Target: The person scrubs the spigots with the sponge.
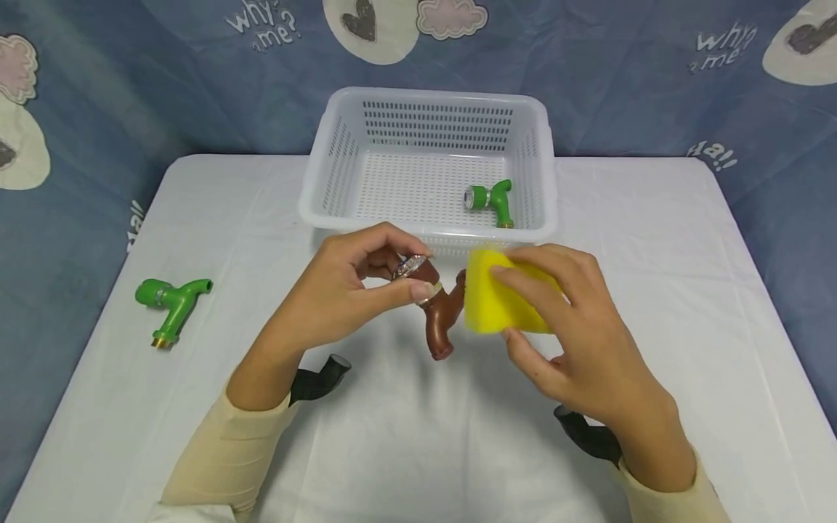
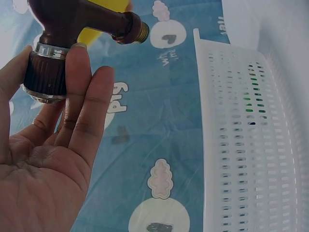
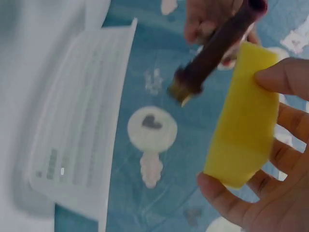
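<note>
My left hand [image 1: 346,290] pinches a brown faucet [image 1: 445,316] by its ribbed knob, which has a silver rim. In the left wrist view the faucet's threaded brass end [image 2: 143,33] points away from the palm. My right hand [image 1: 575,327] grips a yellow sponge [image 1: 487,294] between thumb and fingers, close beside the faucet. Seen from the right wrist, the sponge [image 3: 246,121] stands on edge in the fingers, with the brown faucet [image 3: 212,53] just past it.
A white slotted basket [image 1: 333,214] stands at the back of the table, with a green faucet [image 1: 500,203] inside. Another green faucet [image 1: 175,305] lies on the white cloth [image 1: 418,450] at the left. A blue patterned fabric [image 1: 608,80] hangs behind.
</note>
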A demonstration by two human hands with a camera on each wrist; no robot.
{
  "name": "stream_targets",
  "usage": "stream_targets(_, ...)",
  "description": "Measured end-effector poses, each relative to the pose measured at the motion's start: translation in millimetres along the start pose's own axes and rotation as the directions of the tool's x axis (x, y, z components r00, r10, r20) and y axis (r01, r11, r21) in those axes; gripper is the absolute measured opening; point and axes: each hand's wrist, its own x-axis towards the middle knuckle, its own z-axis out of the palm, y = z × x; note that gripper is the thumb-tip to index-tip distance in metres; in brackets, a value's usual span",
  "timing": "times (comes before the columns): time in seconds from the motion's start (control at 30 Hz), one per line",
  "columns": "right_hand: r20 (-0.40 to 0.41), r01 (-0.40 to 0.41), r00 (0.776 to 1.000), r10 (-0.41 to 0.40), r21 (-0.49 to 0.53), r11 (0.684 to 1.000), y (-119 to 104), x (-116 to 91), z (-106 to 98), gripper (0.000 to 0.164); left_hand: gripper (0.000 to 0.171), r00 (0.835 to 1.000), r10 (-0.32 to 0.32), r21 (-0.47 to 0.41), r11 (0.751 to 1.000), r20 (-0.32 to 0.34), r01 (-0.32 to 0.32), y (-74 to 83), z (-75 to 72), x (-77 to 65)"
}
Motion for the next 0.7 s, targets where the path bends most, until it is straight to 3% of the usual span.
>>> stream_targets(0.13,0.017,0.073,0.997,-0.073,0.037,0.997,-5,3,6,0.042,0.033,1.0,0.012,-0.005,1.0,-0.003,-0.012,0.0,0.1,0.2)
stream_targets(0.27,0.057,0.029,0.998,-0.026,-0.045,0.999,1,1,9,0.044,0.03,1.0,-0.014,-0.037,0.999,-0.015,0.014,0.6,-0.3,-1.2)
stream_targets(0.4,0.062,-0.019,0.998,0.026,-0.107,0.994,8,-2,7,0.05,0.022,0.993,-0.112,-0.105,0.989,-0.045,0.107,2.4,-0.9,-2.4)
stream_targets(0.57,-0.032,-0.02,0.999,0.019,-0.035,0.999,4,-1,6,0.042,0.012,0.967,-0.224,-0.114,0.971,-0.117,0.211,3.3,-2.4,-0.5)
stream_targets(0.7,-0.136,0.046,0.99,-0.039,0.048,0.998,-5,2,11,0.048,0.023,0.951,-0.263,-0.083,0.964,-0.161,0.252,1.9,-4.3,1.0)
